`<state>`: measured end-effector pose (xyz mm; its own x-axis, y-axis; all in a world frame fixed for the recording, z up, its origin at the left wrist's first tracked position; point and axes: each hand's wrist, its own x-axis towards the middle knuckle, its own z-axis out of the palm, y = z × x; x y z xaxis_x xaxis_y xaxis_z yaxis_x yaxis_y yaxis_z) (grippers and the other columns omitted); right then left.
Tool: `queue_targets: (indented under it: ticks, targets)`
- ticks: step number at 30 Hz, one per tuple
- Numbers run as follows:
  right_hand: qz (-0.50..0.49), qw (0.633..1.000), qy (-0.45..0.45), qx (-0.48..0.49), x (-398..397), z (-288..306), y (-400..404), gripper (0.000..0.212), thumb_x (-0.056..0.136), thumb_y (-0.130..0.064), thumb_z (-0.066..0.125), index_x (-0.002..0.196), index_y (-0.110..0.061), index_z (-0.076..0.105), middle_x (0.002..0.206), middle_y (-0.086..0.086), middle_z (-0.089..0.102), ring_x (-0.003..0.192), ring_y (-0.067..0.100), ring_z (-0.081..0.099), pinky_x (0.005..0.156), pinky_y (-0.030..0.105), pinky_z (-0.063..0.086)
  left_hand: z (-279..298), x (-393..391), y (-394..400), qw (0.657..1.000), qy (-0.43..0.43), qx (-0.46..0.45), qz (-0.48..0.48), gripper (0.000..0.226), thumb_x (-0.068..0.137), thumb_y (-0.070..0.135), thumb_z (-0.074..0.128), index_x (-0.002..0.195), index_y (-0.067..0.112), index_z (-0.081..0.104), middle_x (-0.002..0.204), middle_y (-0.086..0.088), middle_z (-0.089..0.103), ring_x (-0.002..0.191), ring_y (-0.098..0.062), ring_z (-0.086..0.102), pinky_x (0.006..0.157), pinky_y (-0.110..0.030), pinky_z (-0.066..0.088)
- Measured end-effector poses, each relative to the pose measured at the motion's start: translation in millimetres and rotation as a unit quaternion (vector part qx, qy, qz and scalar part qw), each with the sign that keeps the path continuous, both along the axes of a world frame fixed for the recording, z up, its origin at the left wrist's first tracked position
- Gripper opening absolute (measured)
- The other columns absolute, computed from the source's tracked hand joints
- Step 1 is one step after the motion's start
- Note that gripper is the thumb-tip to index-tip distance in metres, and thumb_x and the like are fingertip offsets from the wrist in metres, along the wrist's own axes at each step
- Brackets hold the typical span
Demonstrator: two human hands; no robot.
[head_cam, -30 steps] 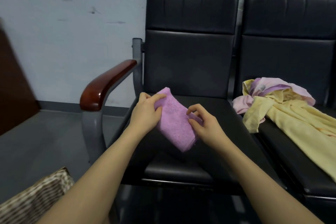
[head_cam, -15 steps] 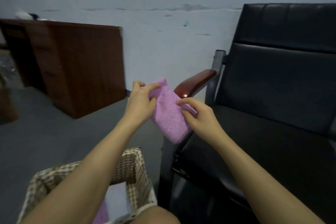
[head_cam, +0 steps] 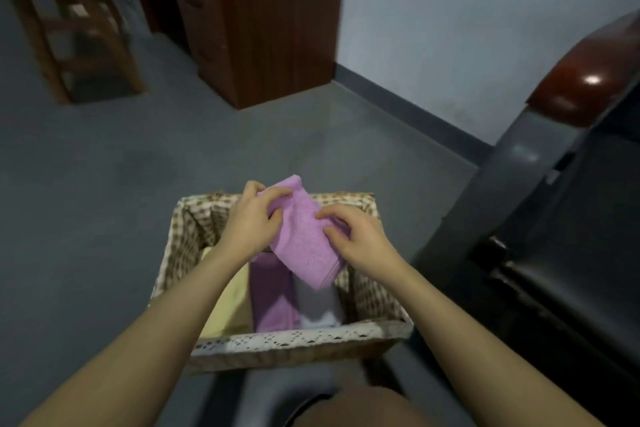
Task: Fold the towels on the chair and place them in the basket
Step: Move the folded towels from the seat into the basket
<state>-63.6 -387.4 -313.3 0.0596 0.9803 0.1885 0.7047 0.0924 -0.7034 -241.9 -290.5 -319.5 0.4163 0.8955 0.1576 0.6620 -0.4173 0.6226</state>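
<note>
Both hands on the folded towel [head_cam: 304, 239], held over the basket [head_cam: 298, 343]. Left hand [head_cam: 252, 222] pinches the far top corner, thumb over the fold; right hand [head_cam: 353, 236] pinches the near right edge. I read the two-point grip as there to keep the layers stacked so the fold doesn't spring open on the way down. Towel is tilted, low end pointing into the basket, not yet touching anything inside as far as I can tell.

Inside the basket: a yellow towel [head_cam: 232, 302] at left, a purple one [head_cam: 273, 298] in the middle, a grey one [head_cam: 318, 305] at right, standing side by side. The tilt looks aimed at slotting this one in alongside them.

Versus a second ago: the towel was over the chair seat, same two-hand hold. Now the view has swung left and down, the chair [head_cam: 571, 184] sits at right edge, and the towel is above the basket. Grip points look unchanged.
</note>
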Motion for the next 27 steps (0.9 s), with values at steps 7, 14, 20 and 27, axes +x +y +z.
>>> queue_targets:
  ticks: [7,14,20,27]
  targets:
    - [0.011,0.992,0.043,-0.121,-39,-86,12,0.022,0.089,-0.009,0.062,0.111,-0.011,0.066,0.11,0.005,0.065,0.095,0.012,0.055,0.082,0.02,0.039,-98,-31,16,0.991,0.081,-0.096,-0.053,0.041,0.081,0.024,0.052,0.12,0.026,0.065,0.104,-0.011,0.044,0.097,-0.031,0.053,0.092,-0.042,0.045]
    - [0.024,0.943,-0.073,-0.323,-46,-131,36,0.039,0.093,-0.033,0.058,0.13,-0.024,0.053,0.113,0.007,0.064,0.105,0.024,0.059,0.09,0.035,0.048,-140,-27,27,0.946,0.293,-0.047,-0.13,0.049,0.094,0.041,0.05,0.142,0.034,0.04,0.148,-0.01,0.021,0.132,-0.034,0.02,0.109,-0.04,0.018]
    - [0.101,0.942,-0.214,-0.24,-25,-145,65,0.052,0.097,-0.041,0.049,0.146,-0.027,0.037,0.154,-0.005,0.033,0.141,0.018,0.029,0.11,0.035,0.023,-150,-14,13,0.907,0.39,-0.059,-0.147,0.075,0.094,0.054,0.041,0.152,0.015,0.014,0.156,-0.014,0.016,0.144,-0.033,0.009,0.115,-0.041,0.009]
    - [0.17,0.876,-0.318,-0.319,-20,-162,81,0.053,0.103,-0.046,0.024,0.153,-0.035,0.012,0.161,-0.013,0.006,0.148,0.015,0.003,0.116,0.048,0.002,-163,-27,17,0.877,0.436,-0.092,-0.177,0.088,0.089,0.067,0.037,0.153,0.021,-0.002,0.16,-0.006,-0.008,0.146,-0.028,-0.013,0.115,-0.047,-0.009]
